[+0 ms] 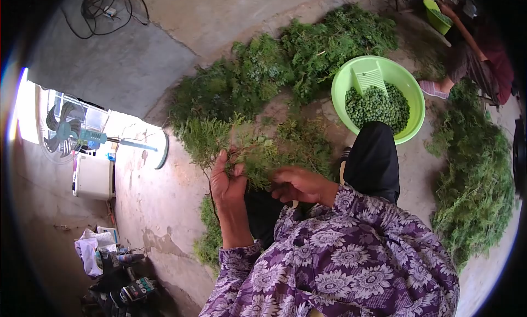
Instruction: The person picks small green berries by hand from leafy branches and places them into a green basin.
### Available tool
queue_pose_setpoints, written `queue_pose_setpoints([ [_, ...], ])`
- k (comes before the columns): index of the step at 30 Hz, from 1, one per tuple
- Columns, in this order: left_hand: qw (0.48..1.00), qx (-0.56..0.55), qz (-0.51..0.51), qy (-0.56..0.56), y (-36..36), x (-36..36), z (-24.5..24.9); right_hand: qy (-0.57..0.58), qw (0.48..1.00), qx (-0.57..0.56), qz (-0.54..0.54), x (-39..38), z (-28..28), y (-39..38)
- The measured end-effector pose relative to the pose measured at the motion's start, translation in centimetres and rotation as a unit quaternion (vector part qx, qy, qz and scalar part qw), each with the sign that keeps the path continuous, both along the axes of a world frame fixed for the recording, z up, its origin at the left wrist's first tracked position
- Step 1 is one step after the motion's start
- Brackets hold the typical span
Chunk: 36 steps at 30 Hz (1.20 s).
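My left hand (228,182) is closed around the stem of a leafy evergreen branch (258,155), whose green sprays spread above and to the right of my fingers. Close by on the right, my right hand (301,185) has curled fingers at the lower edge of the foliage; whatever is between them is hidden. Beyond my right knee stands a light green basin (420,105) with a ribbed washboard panel (369,74). Many small round green berries (379,109) lie in it.
Heaps of cut branches (337,42) lie on the floor ahead, with another pile (472,180) on the right. A seated co-worker (486,70) has a hand at a smaller green basin (437,18). To the left are a standing fan (71,130) and a white box (93,176).
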<state>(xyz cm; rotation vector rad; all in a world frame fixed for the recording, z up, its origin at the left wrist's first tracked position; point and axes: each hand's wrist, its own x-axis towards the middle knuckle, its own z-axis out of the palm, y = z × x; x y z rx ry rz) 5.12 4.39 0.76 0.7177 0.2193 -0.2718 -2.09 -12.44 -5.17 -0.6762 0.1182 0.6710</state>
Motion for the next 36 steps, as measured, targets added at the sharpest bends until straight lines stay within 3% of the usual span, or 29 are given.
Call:
queue_pose_setpoints([
  [8,1.000,0.017,-0.014,0.007,-0.6,-0.4,-0.8,-0.031,0.999,-0.001,0.013,0.2,1.3,0.9],
  [14,0.999,0.036,0.010,0.033,-1.8,-1.1,0.2,-0.017,0.995,0.096,0.035,0.5,0.2,1.2],
  [23,0.997,0.064,-0.025,0.022,-1.5,-1.2,-0.1,-0.001,0.995,0.102,-0.012,0.3,0.1,1.1],
  [32,0.995,0.062,-0.053,0.048,-2.2,-1.7,-0.9,-0.082,0.991,0.066,-0.081,-1.1,1.8,0.4],
  [34,0.995,0.065,-0.054,0.050,-2.3,-1.5,-1.0,-0.152,0.985,0.042,-0.066,-1.1,1.6,0.3],
  [36,0.990,0.117,0.027,0.072,-1.7,-0.7,-1.6,-0.191,0.980,0.018,-0.043,-1.9,2.4,-0.3],
])
